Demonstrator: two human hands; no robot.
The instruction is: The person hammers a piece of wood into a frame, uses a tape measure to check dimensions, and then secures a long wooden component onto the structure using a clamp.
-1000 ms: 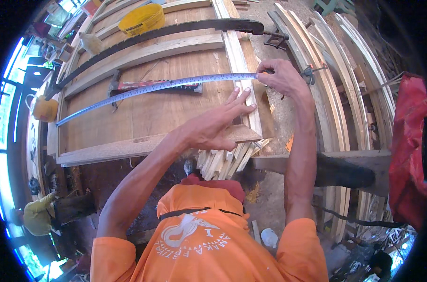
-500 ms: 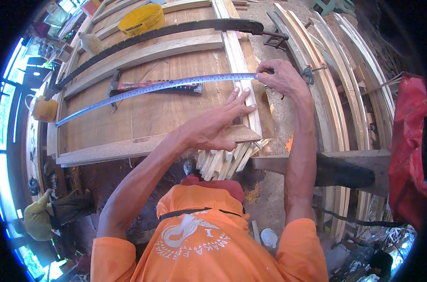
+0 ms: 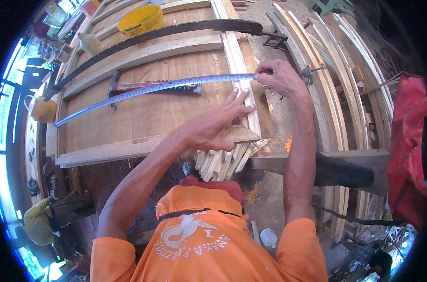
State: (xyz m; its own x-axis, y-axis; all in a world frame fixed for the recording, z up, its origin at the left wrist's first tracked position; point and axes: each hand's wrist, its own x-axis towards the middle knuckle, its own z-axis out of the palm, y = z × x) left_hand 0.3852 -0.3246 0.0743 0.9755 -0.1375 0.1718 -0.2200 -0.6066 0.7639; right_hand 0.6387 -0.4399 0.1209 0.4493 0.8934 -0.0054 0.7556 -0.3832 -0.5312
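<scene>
A long metal ruler [image 3: 152, 89] stretches across a large wooden panel [image 3: 143, 113], curving from the far left edge to the right side. My right hand [image 3: 280, 77] pinches the ruler's right end over an upright wooden strip [image 3: 237, 61]. My left hand [image 3: 216, 123] lies flat, fingers spread, on the panel's lower right corner, just below the ruler. A hammer with a red handle [image 3: 147, 87] rests on the panel under the ruler.
A yellow bucket [image 3: 140, 19] sits at the panel's far end beside a long dark curved bar [image 3: 166, 32]. Clamps [image 3: 274, 40] grip stacked curved wooden strips [image 3: 326, 84] on the right. Short wood offcuts [image 3: 225, 160] pile below the panel. A red cloth [image 3: 408, 150] hangs far right.
</scene>
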